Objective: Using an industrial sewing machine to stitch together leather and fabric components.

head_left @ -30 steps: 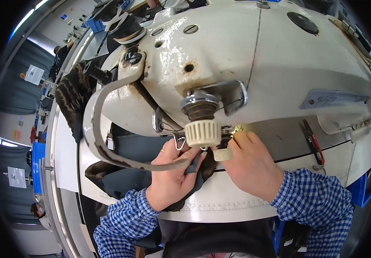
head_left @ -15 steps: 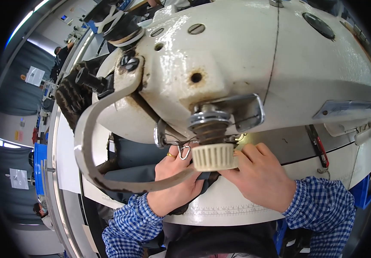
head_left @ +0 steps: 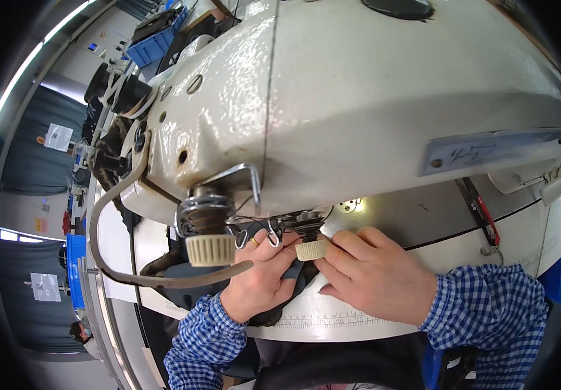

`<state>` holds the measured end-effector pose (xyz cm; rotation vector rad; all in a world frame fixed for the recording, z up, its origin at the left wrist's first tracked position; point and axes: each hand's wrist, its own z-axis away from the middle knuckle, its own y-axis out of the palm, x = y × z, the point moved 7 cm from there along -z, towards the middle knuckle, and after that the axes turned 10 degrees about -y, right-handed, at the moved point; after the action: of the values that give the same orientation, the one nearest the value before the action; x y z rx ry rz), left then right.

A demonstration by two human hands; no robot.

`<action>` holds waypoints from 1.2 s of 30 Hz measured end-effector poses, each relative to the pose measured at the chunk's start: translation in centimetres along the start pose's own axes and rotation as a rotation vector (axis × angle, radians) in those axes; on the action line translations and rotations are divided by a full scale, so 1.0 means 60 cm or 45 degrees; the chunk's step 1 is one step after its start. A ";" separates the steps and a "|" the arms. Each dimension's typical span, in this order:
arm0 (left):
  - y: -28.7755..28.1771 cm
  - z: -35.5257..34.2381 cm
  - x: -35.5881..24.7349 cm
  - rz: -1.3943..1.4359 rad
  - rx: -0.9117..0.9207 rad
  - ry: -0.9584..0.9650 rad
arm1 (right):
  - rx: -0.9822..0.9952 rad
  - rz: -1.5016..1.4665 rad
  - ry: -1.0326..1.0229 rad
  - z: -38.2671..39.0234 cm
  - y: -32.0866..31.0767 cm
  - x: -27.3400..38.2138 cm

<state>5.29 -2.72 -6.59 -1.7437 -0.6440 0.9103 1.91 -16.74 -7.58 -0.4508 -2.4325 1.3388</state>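
Note:
Under the head of a white sewing machine [head_left: 358, 97], both my hands work close together. My left hand [head_left: 258, 283] is closed on dark grey fabric [head_left: 193, 276], its thumb folded beside bent fingers. A ring shows on one finger. Wire thread guides partly cover its fingertips. My right hand [head_left: 378, 276] is just to the right, fingers bent and drawn together, thumb pointing toward the fabric's edge. A cream tension knob [head_left: 311, 251] hides its fingertips, so what they grip cannot be made out. Another ribbed knob [head_left: 211, 250] stands nearer the left, above a curved metal arm [head_left: 163, 281].
Red-and-black thread snips [head_left: 482, 211] lie on the machine bed at the right. A printed ruler strip [head_left: 332, 320] follows the table's front edge. Blue bins [head_left: 559, 276] stand at the right. In the left background are curtains [head_left: 37, 146] and a person [head_left: 82, 335].
My view has shifted, so the machine head appears farther left and a second cream knob shows. My right thumb is now visible below the fingers. Both hands stay near the same spot.

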 end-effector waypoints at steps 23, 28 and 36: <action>0.010 -0.014 -0.009 0.057 -0.088 0.014 | 0.056 0.293 -0.221 -0.015 0.002 0.015; 0.009 -0.027 -0.018 0.121 -0.119 0.026 | 0.052 0.311 -0.264 -0.008 0.008 0.013; 0.011 -0.031 -0.017 0.083 -0.126 -0.004 | 0.049 0.251 -0.137 -0.010 0.004 0.007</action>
<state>6.22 -4.74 -6.54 -1.8611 -0.6467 0.9396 1.83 -15.99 -7.41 -0.6383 -2.4972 1.5231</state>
